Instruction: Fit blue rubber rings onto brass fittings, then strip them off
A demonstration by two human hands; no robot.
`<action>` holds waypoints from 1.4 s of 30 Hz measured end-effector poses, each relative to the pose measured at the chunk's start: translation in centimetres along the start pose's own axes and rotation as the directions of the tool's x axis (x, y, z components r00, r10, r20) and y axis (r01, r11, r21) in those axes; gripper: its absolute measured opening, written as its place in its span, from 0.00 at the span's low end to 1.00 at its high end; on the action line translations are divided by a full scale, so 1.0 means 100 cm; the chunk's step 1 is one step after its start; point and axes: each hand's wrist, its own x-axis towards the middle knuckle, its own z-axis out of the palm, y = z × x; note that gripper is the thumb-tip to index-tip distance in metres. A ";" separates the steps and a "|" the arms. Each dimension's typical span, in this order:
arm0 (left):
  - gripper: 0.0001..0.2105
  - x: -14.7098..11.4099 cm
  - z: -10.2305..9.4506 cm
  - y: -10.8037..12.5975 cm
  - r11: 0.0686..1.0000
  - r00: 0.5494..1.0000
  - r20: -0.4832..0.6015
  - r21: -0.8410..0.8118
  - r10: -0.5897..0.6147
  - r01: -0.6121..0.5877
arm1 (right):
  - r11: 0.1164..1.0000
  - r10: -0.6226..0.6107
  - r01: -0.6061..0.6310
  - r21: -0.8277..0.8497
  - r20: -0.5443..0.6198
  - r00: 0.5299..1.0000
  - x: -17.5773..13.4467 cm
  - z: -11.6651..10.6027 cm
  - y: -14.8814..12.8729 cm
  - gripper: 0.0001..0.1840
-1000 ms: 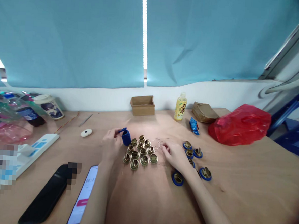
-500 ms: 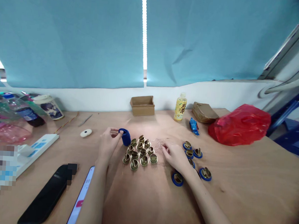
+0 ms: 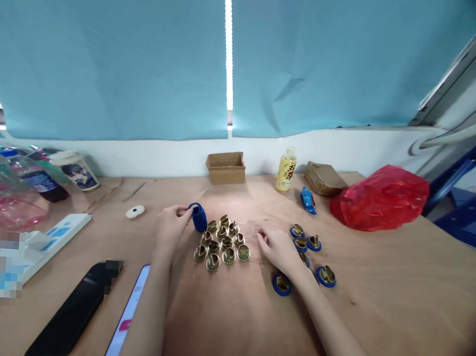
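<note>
My left hand (image 3: 171, 227) pinches the top blue ring (image 3: 194, 205) of a standing stack of blue rings (image 3: 200, 222). Right of the stack lies a group of round brass-coloured pieces (image 3: 227, 242), each with a raised metal clip on it. My right hand (image 3: 276, 245) is closed beside some thin wire rings (image 3: 248, 228), its fingertips at the nearest one; whether it grips that ring is hard to make out. To its right and partly under its forearm lie several brass pieces with blue rims (image 3: 326, 276).
A small cardboard box (image 3: 225, 169), a yellow drink bottle (image 3: 287, 170), a blue wrapper (image 3: 308, 200) and a red plastic bag (image 3: 382, 200) stand along the back. At left are a white spool (image 3: 135, 212), a power strip (image 3: 56, 242), a black phone-like object (image 3: 72, 313) and a lit phone (image 3: 127, 316).
The top blue ring is tipped up a little from the stack in my left fingers. My right hand stays almost still; the view has shifted slightly.
</note>
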 end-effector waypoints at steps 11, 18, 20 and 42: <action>0.18 0.003 0.005 -0.002 0.998 0.998 -0.046 0.043 0.053 -0.051 | 1.000 -0.006 0.006 0.010 0.002 1.000 0.000 -0.004 0.000 0.09; 0.17 0.001 0.004 0.003 0.996 0.997 -0.061 0.081 0.048 -0.043 | 1.000 0.002 -0.002 0.009 0.007 1.000 0.000 -0.005 0.000 0.09; 0.16 -0.003 0.004 0.007 0.995 0.992 -0.111 0.077 0.064 -0.056 | 0.999 0.028 -0.028 0.019 0.000 1.000 0.001 -0.006 0.001 0.09; 0.08 -0.134 0.082 0.054 0.835 0.832 0.218 -0.360 0.510 -0.417 | 0.821 0.398 -0.477 -0.313 -0.284 0.872 0.002 -0.023 0.061 0.13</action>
